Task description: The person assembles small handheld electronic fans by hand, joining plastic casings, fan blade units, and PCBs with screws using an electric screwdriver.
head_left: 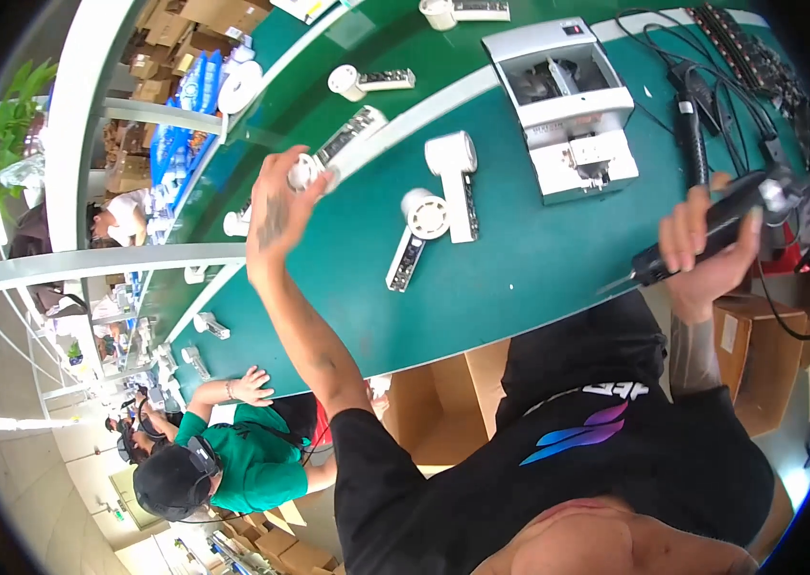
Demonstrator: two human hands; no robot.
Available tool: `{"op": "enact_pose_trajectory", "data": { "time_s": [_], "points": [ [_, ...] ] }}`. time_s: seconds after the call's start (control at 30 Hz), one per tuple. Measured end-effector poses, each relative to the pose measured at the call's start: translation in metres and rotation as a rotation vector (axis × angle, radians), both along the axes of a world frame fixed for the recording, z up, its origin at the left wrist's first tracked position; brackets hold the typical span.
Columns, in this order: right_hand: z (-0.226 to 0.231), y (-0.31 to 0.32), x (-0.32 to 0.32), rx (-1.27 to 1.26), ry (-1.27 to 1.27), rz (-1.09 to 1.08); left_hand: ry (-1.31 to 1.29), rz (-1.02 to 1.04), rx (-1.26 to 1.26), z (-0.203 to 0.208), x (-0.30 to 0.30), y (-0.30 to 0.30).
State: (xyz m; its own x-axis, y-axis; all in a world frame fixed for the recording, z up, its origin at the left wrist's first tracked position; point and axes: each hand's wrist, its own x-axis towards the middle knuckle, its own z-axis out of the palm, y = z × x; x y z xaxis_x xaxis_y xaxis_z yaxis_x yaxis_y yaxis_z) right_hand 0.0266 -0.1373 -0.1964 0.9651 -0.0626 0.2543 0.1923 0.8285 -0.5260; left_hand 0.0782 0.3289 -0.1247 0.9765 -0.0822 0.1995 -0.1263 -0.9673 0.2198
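Note:
My left hand (276,206) reaches over the far left of the green bench, its fingers closed around the round white head of what looks like a handheld fan (352,134). The fan's handle is uncovered, showing the parts inside. In my right hand (712,278), near the bench's right front edge, is a black electric screwdriver (731,216), its thin bit pointing left and slightly down. Two similar white fans lie mid-bench: one (426,217) with its round head up, the other (462,192) just behind it, both with handle insides visible.
A silver-grey screw feeder (558,110) stands at the back right. Beside it lie a second black screwdriver (690,139) and tangled cables (726,96). More fans (367,80) lie on the strip beyond the pale rail. A co-worker in green (256,450) sits left; cardboard boxes (439,412) stand below the bench.

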Motion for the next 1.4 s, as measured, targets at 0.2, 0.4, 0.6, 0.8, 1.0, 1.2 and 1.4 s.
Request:
{"op": "enact_pose_trajectory", "data": {
  "time_s": [0.2, 0.4, 0.6, 0.8, 1.0, 1.2, 1.4],
  "points": [
    [-0.024, 0.009, -0.008, -0.207, 0.608, 0.172, 0.323, 0.264, 0.179, -0.087, 0.098, 0.148],
    [-0.017, -0.018, -0.023, 0.302, 0.645, 0.264, 0.163, -0.123, -0.03, -0.063, 0.165, 0.01],
    [0.004, -0.009, -0.013, 0.018, 0.446, 0.343, 0.19, -0.209, 0.194, -0.072, 0.201, 0.033],
    [0.041, -0.002, 0.021, -0.224, -0.115, 0.044, 0.009, -0.37, 0.311, 0.028, 0.089, -0.046],
    [0.057, 0.044, 0.075, -0.607, -0.26, -0.14, 0.143, -0.565, 0.339, 0.041, -0.02, -0.158],
    [0.029, 0.07, 0.094, -0.754, -0.539, -0.204, 0.158, -0.569, 0.356, -0.019, -0.072, -0.221],
    [0.027, 0.061, 0.067, -0.613, -0.435, -0.052, 0.202, -0.413, 0.406, -0.063, -0.072, -0.237]
  ]
}}
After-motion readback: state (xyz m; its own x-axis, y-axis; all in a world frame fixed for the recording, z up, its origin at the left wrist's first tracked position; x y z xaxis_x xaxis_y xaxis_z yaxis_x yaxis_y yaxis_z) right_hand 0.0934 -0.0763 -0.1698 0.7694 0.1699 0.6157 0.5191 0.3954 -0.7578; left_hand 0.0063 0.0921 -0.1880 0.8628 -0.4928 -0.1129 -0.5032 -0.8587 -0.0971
